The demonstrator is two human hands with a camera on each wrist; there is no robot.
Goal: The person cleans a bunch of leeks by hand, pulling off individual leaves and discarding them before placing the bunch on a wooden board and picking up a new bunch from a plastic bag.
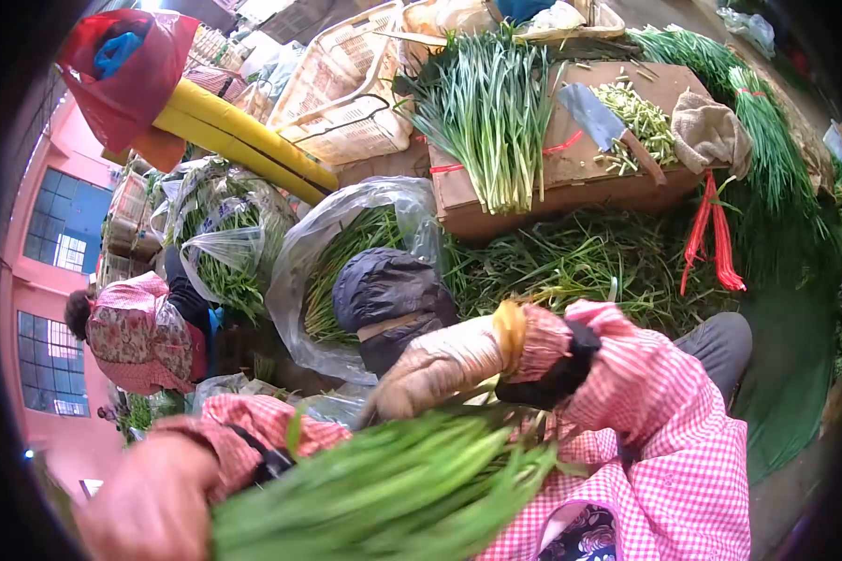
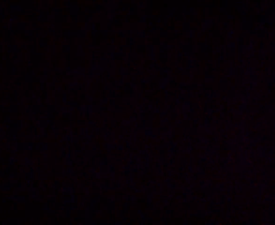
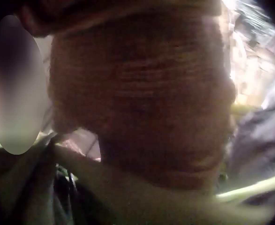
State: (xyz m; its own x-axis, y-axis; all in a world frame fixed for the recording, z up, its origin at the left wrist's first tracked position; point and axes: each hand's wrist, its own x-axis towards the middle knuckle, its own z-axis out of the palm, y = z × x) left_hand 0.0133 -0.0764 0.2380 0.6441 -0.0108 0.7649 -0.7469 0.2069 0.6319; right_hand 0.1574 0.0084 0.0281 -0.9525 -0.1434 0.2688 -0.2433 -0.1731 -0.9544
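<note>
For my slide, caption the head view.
A person's hands at a blurred bunch of long green leaves; beyond, a wooden-handled metal cleaver by chopped pale-green stems.

Greens bunch [image 1: 374,486] blurred and bottom-cropped, left hand [image 1: 150,496] beside it smeared, grip unreadable, left wrist view black.

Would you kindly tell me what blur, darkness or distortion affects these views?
Head view: fisheye curvature with dark corners, the left hand and green leaves blurred, the cleaver sharper; left wrist view: almost wholly black; right wrist view: dim and soft, with glare at upper right.
</note>
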